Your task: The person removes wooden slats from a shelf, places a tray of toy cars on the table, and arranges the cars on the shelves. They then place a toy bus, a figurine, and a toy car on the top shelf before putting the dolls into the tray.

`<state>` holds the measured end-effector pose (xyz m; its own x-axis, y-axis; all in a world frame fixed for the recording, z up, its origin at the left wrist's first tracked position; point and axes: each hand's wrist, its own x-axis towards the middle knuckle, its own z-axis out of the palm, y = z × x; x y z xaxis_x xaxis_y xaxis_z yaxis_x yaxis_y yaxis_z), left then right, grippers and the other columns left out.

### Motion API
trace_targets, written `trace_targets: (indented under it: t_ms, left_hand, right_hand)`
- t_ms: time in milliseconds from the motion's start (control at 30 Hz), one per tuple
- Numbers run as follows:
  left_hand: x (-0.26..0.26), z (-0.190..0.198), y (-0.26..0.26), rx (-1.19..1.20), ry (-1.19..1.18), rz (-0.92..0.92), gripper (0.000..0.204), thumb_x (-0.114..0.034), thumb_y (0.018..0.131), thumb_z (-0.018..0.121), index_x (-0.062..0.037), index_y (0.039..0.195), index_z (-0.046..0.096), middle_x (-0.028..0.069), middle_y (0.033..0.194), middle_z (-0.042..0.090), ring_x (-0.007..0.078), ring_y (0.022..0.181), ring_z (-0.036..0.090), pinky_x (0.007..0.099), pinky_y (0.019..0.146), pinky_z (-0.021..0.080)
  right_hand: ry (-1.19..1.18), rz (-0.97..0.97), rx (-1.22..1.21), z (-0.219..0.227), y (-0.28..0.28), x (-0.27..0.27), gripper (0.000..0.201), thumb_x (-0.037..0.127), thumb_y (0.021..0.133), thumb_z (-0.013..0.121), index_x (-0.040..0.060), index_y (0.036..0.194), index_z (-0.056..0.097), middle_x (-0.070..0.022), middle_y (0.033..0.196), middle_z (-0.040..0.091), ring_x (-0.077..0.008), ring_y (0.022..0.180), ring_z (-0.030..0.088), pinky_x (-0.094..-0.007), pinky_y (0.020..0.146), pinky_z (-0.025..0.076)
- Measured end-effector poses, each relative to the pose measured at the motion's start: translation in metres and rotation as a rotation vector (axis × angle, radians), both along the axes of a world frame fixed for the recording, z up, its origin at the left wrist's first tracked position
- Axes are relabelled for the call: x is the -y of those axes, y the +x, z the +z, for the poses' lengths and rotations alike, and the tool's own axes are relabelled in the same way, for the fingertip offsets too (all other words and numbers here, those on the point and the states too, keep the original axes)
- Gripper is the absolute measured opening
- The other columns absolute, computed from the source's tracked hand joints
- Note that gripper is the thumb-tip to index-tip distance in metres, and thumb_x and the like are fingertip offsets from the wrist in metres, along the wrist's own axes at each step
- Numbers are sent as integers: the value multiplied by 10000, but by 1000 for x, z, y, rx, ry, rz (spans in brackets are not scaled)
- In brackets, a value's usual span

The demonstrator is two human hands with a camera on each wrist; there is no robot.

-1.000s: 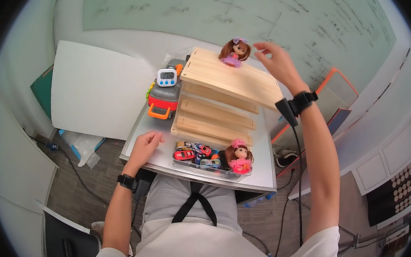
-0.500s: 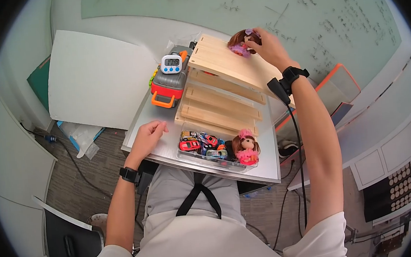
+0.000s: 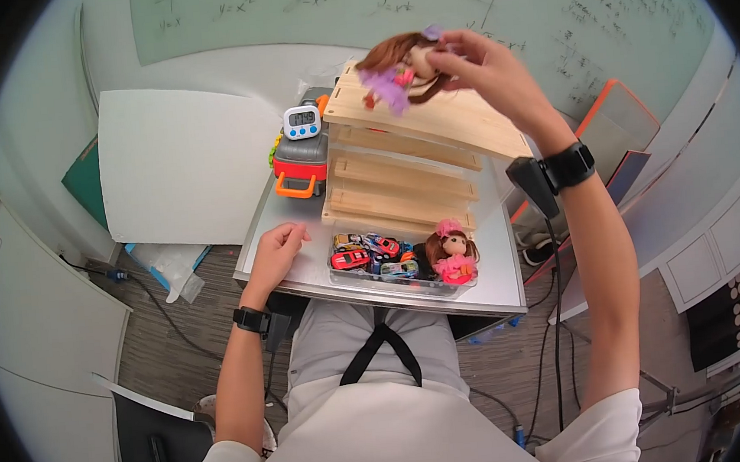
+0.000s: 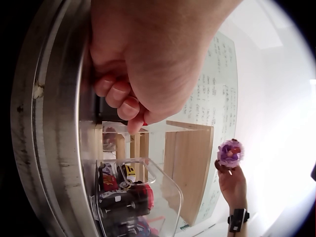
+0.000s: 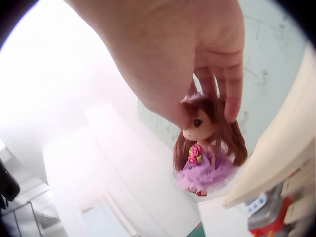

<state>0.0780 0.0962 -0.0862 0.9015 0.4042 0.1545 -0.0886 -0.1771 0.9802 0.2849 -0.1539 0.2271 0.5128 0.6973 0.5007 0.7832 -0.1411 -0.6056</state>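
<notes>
My right hand (image 3: 496,69) pinches a brown-haired doll in a purple dress (image 3: 391,83) by its head, thumb at the face. In the right wrist view the doll (image 5: 205,165) hangs upright under the fingers, its skirt and red shoes showing. It is held up over the top board of the wooden shelf (image 3: 465,119). My left hand (image 3: 278,254) lies at the table's left front with its fingers loosely curled and nothing in them. To its right stands a clear plastic bin (image 3: 374,280) holding several toy cars (image 3: 350,259) and a doll in a pink dress (image 3: 455,263).
A grey and red toy case (image 3: 299,163) with an orange handle stands left of the shelf, a white timer (image 3: 301,122) on it. A white panel (image 3: 187,167) leans at the left. Behind the shelf rises a written-on glass board (image 3: 544,9).
My right hand reached the purple doll on the shelf's top board, took it by the head and lifted it off, toward me and to the left. The left hand stays by the bin.
</notes>
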Motion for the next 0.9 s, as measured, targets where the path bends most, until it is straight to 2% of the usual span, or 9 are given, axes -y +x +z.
trace_targets:
  t_ms: [133,233,367,467,533,567,800,867,900]
  left_hand:
    - [-1,0,0,3,-17,-5,337,-293,1067,609,-13,911,713,-58,707,549,32,657,436,230,591,356]
    - [0,0,0,3,-14,-9,337,-295,1067,612,-16,906,711,-63,709,542,29,653,432,225,586,349]
    - [-1,-1,1,4,-21,-10,336,-298,1067,611,-21,903,707,-67,709,532,24,650,424,225,580,340]
    - [0,-1,1,0,-33,-4,334,-298,1068,611,-22,905,706,-69,710,529,23,650,419,224,580,335]
    - [-1,-3,1,-2,-19,-10,334,-298,1068,611,-21,905,705,-69,710,529,23,650,418,223,581,334]
    - [-2,-3,2,3,-17,-11,334,-298,1068,611,-21,906,705,-69,709,528,23,650,417,221,582,334]
    - [1,0,1,27,-24,-9,335,-294,1070,609,-22,897,699,-81,692,489,22,634,394,224,569,310]
    - [-1,0,1,5,-15,-16,332,-289,1072,607,-24,893,696,-86,681,470,20,626,381,227,557,295]
    - [-2,-1,2,8,-14,-14,332,-289,1072,607,-24,893,696,-86,681,470,20,626,381,227,557,295]
  right_hand:
    - [-129,266,-414,-39,-50,3,486,302,981,723,-25,1324,614,-104,1147,698,-154,967,689,-303,870,580]
    - [-367,315,-506,-81,-51,4,457,287,983,724,-25,1299,618,-80,1110,699,-131,971,677,-300,863,587]
    - [-512,313,-559,-128,-42,-4,464,309,976,731,-29,1283,644,-93,1080,716,-121,958,679,-290,823,584]
    - [-683,275,-474,-158,-35,-16,456,288,993,705,-9,1332,630,-107,1121,727,-152,984,688,-307,875,565]
    - [-611,317,-106,-175,-34,-23,462,315,973,716,2,1306,653,-155,1110,742,-232,972,706,-355,871,561]
    - [-577,300,-87,-177,-37,-26,456,339,956,727,10,1267,675,-168,1086,743,-282,967,707,-377,879,553]
    - [-566,242,-25,-196,-40,-25,474,376,952,719,1,1238,673,-198,1089,730,-318,984,698,-385,920,543]
    - [-468,275,102,-196,-42,-20,506,407,957,707,8,1264,664,-222,1153,713,-335,1057,692,-397,948,537]
    - [-516,232,16,-189,-44,-15,537,430,965,698,22,1310,645,-204,1260,686,-331,1161,663,-409,978,532]
